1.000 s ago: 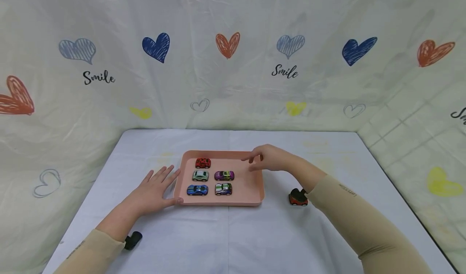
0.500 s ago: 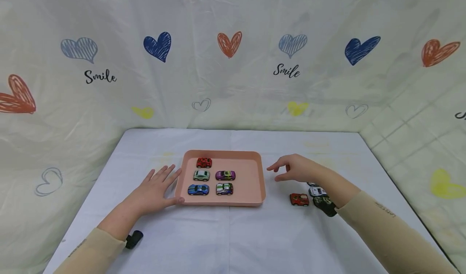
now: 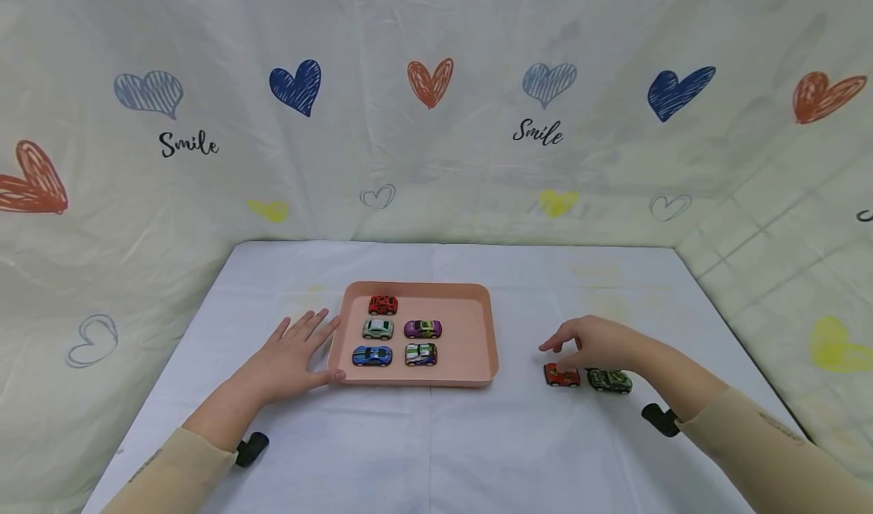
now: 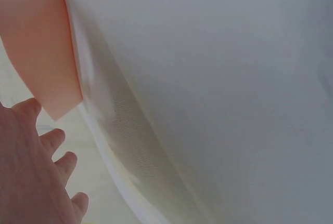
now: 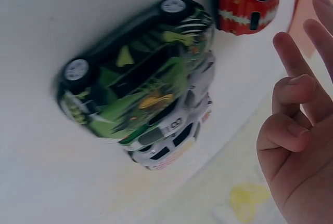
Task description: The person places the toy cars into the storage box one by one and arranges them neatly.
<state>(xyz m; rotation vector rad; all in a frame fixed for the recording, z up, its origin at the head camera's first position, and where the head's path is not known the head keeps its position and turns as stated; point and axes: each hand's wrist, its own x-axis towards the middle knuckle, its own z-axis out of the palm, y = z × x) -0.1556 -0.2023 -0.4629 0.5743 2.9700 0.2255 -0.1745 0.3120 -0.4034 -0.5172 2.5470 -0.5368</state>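
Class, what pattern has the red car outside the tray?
The red toy car has a jagged whitish stripe, clearest in the right wrist view.

"Smile" twice on the wall cloth (image 3: 436, 14)
A white car (image 5: 174, 125) shows an "8"; print on both sleeves (image 3: 771, 453) is illegible.

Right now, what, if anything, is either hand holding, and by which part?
Nothing is held: the right hand hovers near a red car; the left hand rests against the tray.
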